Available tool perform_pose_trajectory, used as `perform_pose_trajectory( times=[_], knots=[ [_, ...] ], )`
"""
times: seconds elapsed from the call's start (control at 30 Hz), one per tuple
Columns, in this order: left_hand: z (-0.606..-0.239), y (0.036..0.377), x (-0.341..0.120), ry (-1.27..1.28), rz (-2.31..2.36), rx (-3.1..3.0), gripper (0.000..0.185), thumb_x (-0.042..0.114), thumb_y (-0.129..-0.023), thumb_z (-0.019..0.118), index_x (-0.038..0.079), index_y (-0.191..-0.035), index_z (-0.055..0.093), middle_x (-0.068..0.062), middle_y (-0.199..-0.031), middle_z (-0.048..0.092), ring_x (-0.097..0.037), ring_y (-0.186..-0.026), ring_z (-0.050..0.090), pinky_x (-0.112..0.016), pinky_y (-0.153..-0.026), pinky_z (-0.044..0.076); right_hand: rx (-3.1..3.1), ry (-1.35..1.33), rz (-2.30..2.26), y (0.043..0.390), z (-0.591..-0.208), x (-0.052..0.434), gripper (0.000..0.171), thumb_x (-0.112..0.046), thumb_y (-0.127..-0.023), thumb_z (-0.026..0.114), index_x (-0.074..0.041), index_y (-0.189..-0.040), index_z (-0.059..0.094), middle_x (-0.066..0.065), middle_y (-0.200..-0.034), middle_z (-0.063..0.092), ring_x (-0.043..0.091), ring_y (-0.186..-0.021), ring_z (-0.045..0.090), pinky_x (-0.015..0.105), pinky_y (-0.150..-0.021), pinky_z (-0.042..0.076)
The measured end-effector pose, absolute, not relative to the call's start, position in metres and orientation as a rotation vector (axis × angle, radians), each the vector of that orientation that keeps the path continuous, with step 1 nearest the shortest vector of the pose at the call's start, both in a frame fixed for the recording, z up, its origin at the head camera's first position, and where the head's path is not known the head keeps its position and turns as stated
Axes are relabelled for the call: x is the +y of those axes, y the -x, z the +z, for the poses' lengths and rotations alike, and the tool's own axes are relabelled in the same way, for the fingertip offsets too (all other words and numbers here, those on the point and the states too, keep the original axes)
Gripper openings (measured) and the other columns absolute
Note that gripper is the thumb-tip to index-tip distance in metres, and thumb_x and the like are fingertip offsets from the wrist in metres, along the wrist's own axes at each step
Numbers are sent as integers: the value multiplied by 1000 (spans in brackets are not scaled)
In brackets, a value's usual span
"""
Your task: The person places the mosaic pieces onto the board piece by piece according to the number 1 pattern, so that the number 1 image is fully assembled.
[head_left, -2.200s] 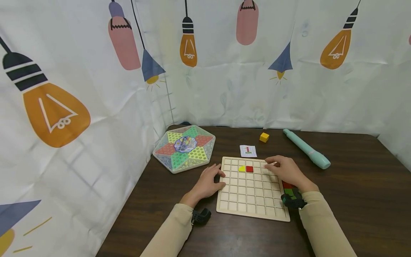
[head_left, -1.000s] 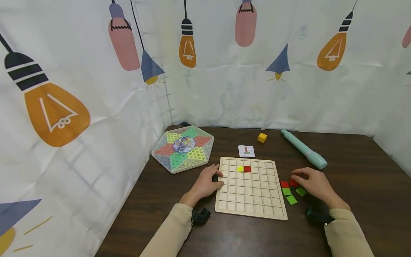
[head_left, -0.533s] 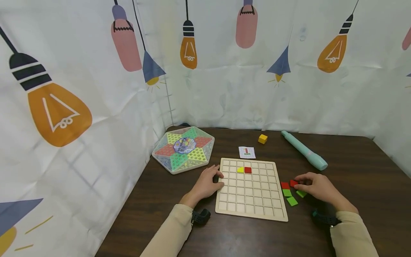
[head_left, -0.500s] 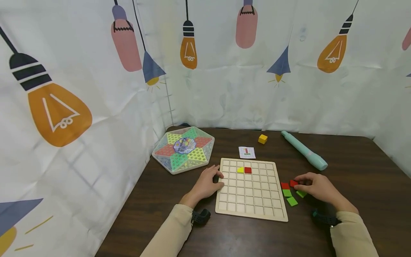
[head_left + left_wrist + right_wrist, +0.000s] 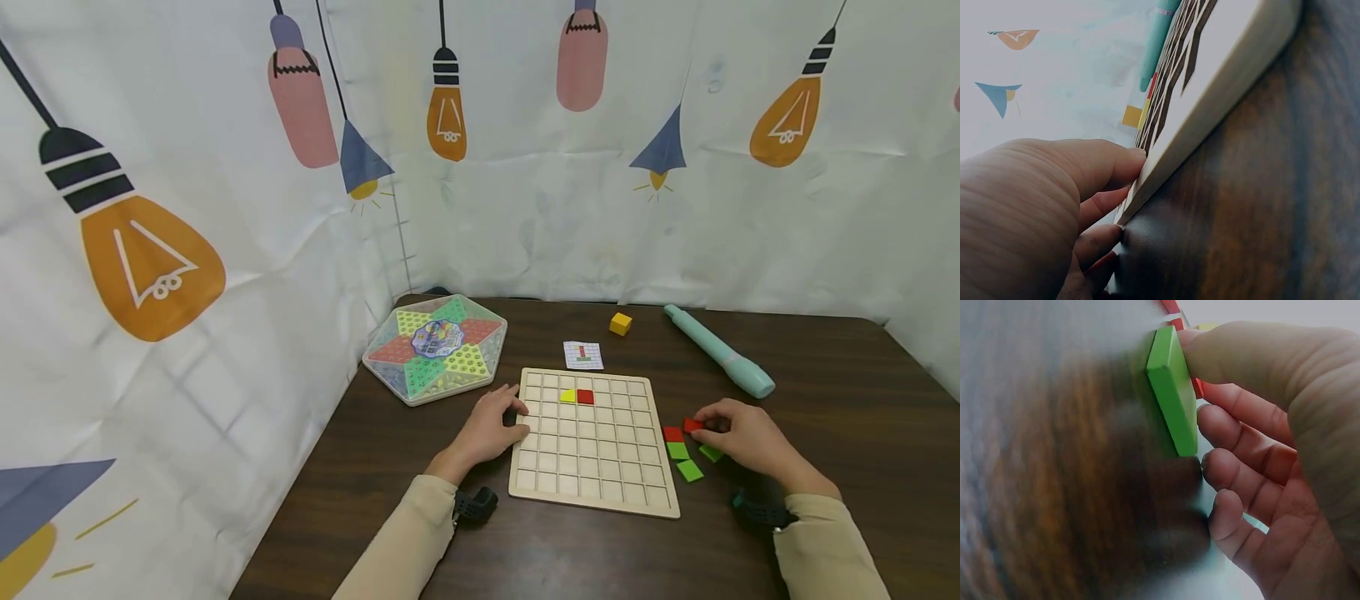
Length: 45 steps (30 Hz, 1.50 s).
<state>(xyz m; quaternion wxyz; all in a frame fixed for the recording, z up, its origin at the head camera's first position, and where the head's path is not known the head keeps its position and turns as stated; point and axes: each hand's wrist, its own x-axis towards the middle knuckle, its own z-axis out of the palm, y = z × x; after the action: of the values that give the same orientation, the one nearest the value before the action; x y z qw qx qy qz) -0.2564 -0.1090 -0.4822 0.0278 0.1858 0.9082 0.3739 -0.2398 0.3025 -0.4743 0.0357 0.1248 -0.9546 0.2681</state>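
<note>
A square wooden grid board (image 5: pixel 585 484) lies on the table. On it sit a slant-sided yellow tile (image 5: pixel 567 396) and a red square tile (image 5: pixel 585 397), side by side. My left hand (image 5: pixel 486 429) rests at the board's left edge, thumb and fingertips touching it. To the right of the board, my right hand (image 5: pixel 750 437) pinches another red tile (image 5: pixel 692 425) between thumb and forefinger, low over the table. Nearby lie a red tile (image 5: pixel 672 434) and several green tiles (image 5: pixel 689 471). In the right wrist view, a green tile (image 5: pixel 1172 394) partly covers the pinched one.
Behind the board lie a small pattern card (image 5: pixel 582 356) and a yellow cube (image 5: pixel 620 324). A hexagonal star-patterned game box (image 5: pixel 435 350) stands at the left. A pale green tube-shaped object (image 5: pixel 720 350) lies at the back right of the dark table (image 5: pixel 862 400).
My right hand has moved from the board's upper right to the loose tiles and has taken a red one between its fingertips. The left hand keeps its place at the edge.
</note>
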Motion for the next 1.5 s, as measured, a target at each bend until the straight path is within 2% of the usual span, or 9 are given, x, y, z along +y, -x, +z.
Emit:
perform_pose_trajectory(
  times=[0.23,0.5,0.73,0.87,1.17,1.5],
  knots=[
    [-482,256,-110,-568,1169,2796,14,19,-91,67,14,-104,67,-13,-154,38,-28,-146,26,-47,-120,15,-2910,-375,831,240,-474,300,27,-26,-85,77,-7,-103,72,0,-88,65,9,-65,49,25,-53,43],
    [-482,257,-108,-567,1161,2803,14,19,-91,67,14,-104,67,-12,-154,38,-27,-146,27,-46,-121,14,-2928,-326,897,240,-471,296,29,-29,-88,74,-5,-104,72,-1,-85,69,9,-69,58,25,-55,47],
    [-481,257,-107,-582,1168,2803,13,18,-91,67,14,-103,67,-13,-153,38,-28,-146,27,-47,-120,15,-2872,-318,912,240,-466,293,37,-30,-92,70,-2,-115,70,10,-98,72,14,-75,64,25,-58,51],
    [-481,256,-108,-579,1168,2803,13,18,-91,67,13,-102,66,-13,-153,38,-29,-146,27,-47,-120,15,-2812,-336,944,241,-467,284,37,-30,-92,70,-2,-116,70,14,-105,70,19,-81,65,25,-59,52],
    [-482,254,-108,-588,1173,2802,13,18,-90,67,13,-103,67,-13,-153,39,-29,-145,28,-48,-120,15,-2767,-430,978,246,-470,255,25,-19,-88,75,-6,-109,72,6,-97,68,14,-74,59,24,-58,51],
    [-483,255,-110,-594,1187,2793,14,18,-90,67,12,-104,67,-15,-153,38,-30,-145,28,-49,-120,15,-2775,-512,999,252,-470,228,22,-16,-88,74,-12,-109,73,0,-99,66,14,-75,53,26,-61,48]
  ],
)
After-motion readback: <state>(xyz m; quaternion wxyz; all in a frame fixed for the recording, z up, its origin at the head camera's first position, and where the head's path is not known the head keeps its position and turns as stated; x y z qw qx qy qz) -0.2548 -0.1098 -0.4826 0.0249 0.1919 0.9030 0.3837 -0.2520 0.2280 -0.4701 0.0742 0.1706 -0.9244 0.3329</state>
